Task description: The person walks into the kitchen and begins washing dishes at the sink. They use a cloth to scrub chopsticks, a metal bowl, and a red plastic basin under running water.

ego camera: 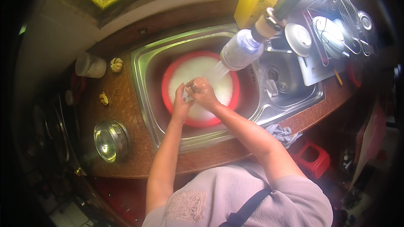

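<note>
Over a red plastic basin (236, 85) in the steel sink's large bowl, my left hand (182, 102) and my right hand (202, 93) meet. A small clear or whitish item (187, 96) shows between their fingers, too small to name. My left fingers curve around its left side, and my right hand bends over it from the right. Cloudy, foamy water (189, 69) fills the basin. From the faucet's filter head (241, 50), water sprays down just beyond my right hand. What lies inside my right fist is hidden.
Left counter: a lidded jar (91, 65), garlic (116, 65), a ginger piece (103, 98) and a metal bowl (109, 142). Right: a small sink bowl (284, 69), a white bowl (297, 39), a dish rack (334, 22) and a crumpled cloth (282, 135). A yellow jug (257, 0) stands behind the faucet.
</note>
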Demonstrator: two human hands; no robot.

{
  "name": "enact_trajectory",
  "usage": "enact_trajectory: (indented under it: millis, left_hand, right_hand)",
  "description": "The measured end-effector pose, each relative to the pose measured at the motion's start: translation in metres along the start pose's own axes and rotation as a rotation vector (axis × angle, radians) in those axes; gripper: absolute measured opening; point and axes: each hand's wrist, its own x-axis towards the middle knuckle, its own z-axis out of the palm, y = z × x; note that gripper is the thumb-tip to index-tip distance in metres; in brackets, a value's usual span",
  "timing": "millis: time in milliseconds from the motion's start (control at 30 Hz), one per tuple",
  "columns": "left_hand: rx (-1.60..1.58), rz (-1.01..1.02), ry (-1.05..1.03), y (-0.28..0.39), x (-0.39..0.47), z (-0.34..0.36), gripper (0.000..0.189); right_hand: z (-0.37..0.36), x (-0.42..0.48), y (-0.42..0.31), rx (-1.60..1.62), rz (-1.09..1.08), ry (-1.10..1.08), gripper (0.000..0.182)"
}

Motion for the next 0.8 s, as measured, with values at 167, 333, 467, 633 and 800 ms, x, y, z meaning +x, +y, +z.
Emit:
enact_trajectory:
  millis: [167,333,467,633,800]
  left_hand:
    - [0.144,0.096,-0.026,-0.018,0.017,0.016,0.049]
    - [0.098,0.265,-0.022,-0.014,0.019,0.046,0.028]
    - [0.473,0.257,0.066,0.012,0.024,0.068,0.031]
    - [0.367,0.214,0.179,0.03,0.027,0.077,0.036]
    - [0.147,0.27,0.166,0.039,0.021,0.082,0.037]
  right_hand:
    - [-0.011,-0.012,-0.006,-0.065,-0.01,0.004,0.019]
    - [-0.038,-0.019,-0.011,0.153,0.119,0.102,0.018]
    - [-0.065,-0.006,-0.016,0.354,0.334,0.174,0.014]
    - [-0.081,0.012,-0.042,0.401,0.353,0.109,0.011]
    - [-0.072,0.017,-0.024,0.631,0.321,0.078,0.013]
